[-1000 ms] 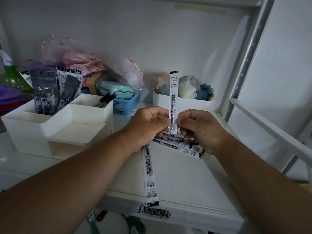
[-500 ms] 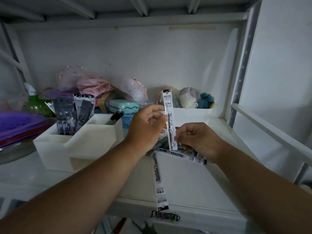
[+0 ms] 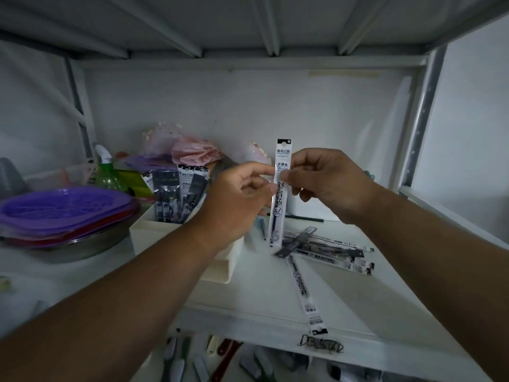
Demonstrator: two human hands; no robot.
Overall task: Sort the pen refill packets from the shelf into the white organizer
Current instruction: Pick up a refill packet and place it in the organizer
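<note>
Both hands hold one pen refill packet (image 3: 280, 188) upright above the shelf (image 3: 358, 293). The left hand (image 3: 239, 199) pinches its left edge between thumb and fingertips; the right hand (image 3: 327, 183) pinches its right edge near the printed header. The white organizer (image 3: 220, 260) sits just left of the packet, partly hidden by the left forearm, with darker packets (image 3: 179, 194) already standing in its rear compartment. Loose refill packets (image 3: 327, 249) lie crossed on the shelf below the right hand, and one (image 3: 305, 293) reaches the front edge.

Recommended procedure: transfer the packet to one hand, keep it vertical, and lower it tail first into a compartment with matching packets. Grip the header only, since the thin film probably bends. Avoid dragging the forearm over the loose pile
</note>
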